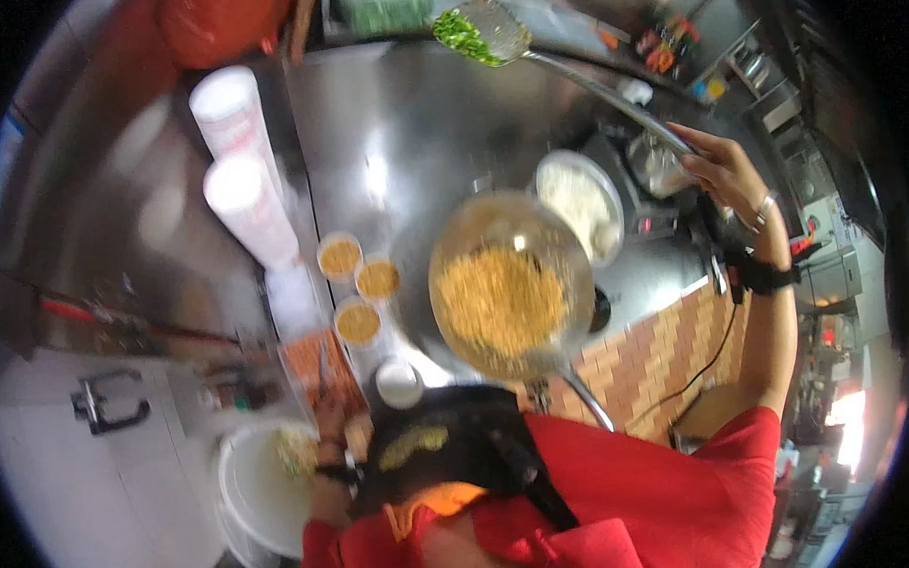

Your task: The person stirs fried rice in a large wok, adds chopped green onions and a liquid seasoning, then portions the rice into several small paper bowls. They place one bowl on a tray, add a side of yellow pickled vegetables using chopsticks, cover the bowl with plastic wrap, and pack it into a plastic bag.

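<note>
My right hand (717,166) grips the handle of a metal wok spatula (498,31), stretched out to the far side. Chopped green herbs (465,37) lie on its blade. My left hand (331,412) is low on the left at an orange-red tray (315,364), beside a slim utensil (323,370); whether the fingers hold it is unclear. Between my arms, a metal wok (453,231) holds yellow-orange fried rice (504,301). Behind its right side stands a bowl of white rice (571,193).
Several filled cups (340,256) and a white round container (399,383) stand left of the wok. Two stacks of white cups (249,208) lean farther left. A white bucket (259,493) is below the tray. At the far edge is a container of greens (385,8).
</note>
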The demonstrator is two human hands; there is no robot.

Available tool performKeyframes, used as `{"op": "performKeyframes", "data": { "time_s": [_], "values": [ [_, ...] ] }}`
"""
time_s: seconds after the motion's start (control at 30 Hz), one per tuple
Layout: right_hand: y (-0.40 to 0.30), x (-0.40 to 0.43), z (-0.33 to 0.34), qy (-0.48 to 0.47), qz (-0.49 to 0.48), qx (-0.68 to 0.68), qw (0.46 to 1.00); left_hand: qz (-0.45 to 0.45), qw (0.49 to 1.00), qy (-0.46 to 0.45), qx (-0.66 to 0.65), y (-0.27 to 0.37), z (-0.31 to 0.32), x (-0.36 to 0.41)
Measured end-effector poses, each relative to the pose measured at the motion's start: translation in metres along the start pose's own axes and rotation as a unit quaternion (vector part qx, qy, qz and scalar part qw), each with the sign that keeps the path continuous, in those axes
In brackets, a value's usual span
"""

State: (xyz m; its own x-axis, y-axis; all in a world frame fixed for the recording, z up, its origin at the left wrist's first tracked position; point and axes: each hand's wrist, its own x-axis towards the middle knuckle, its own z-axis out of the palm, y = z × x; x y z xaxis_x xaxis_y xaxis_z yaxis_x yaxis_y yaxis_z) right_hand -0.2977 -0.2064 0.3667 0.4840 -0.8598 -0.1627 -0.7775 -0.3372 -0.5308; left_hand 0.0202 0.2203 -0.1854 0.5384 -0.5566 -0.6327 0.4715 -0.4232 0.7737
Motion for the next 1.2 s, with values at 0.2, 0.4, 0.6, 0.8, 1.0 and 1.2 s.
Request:
{"op": "performKeyframes", "data": {
  "time_s": [0.2,0.4,0.6,0.8,1.0,1.2],
  "values": [
    [0.097,-0.112,0.076,0.052,-0.065,-0.420,0.904,-0.068,0.997,0.025,-0.026,0.006,0.024,-0.018],
    [0.170,-0.138,0.089,-0.054,0.032,-0.519,0.853,-0.098,0.995,0.002,-0.002,-0.010,0.060,-0.032],
    [0.226,-0.118,0.111,-0.205,0.070,-0.402,0.890,-0.089,0.996,-0.019,0.023,-0.040,0.078,-0.041],
    [0.176,-0.111,0.129,-0.188,0.033,-0.371,0.909,-0.120,0.992,0.012,0.029,-0.048,0.078,-0.073],
    [0.268,-0.161,0.148,-0.340,0.049,-0.127,0.930,-0.106,0.994,0.014,0.004,-0.063,0.068,-0.066],
    [0.260,-0.149,0.229,-0.142,0.022,-0.056,0.988,-0.109,0.994,0.004,0.000,-0.049,0.084,-0.072]
  ]
}}
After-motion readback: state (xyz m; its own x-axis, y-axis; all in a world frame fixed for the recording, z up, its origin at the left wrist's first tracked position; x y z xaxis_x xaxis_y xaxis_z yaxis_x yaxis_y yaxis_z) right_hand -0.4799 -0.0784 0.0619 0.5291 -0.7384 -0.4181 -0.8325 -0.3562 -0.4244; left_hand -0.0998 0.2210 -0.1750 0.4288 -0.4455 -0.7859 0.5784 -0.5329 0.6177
